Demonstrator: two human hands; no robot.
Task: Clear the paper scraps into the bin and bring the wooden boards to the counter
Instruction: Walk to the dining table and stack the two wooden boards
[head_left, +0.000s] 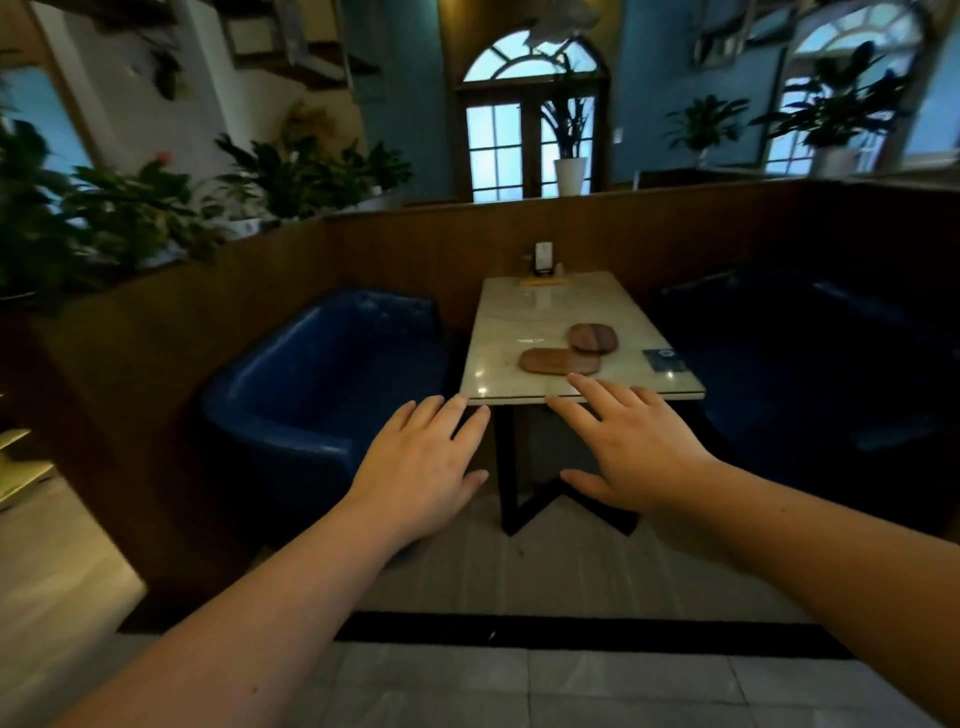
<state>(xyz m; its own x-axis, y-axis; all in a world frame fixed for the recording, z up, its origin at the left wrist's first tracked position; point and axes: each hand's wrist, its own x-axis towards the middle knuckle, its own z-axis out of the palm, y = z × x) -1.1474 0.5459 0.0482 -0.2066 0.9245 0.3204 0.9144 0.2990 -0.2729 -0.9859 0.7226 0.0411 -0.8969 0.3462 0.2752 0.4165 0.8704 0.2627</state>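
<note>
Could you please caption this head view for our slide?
Both empty hands, left and right, reach toward two wooden boards on a marble table.

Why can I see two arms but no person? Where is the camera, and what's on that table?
The camera sits on the person's head and looks forward and down, so you only see their own arms reaching out. The left hand and right hand are both open and hold nothing. Ahead is a pale table between blue seats. Two wooden boards lie on it, one nearer and one behind, overlapping slightly. A small blue card lies by the right edge. I can't make out any paper scraps.
</note>
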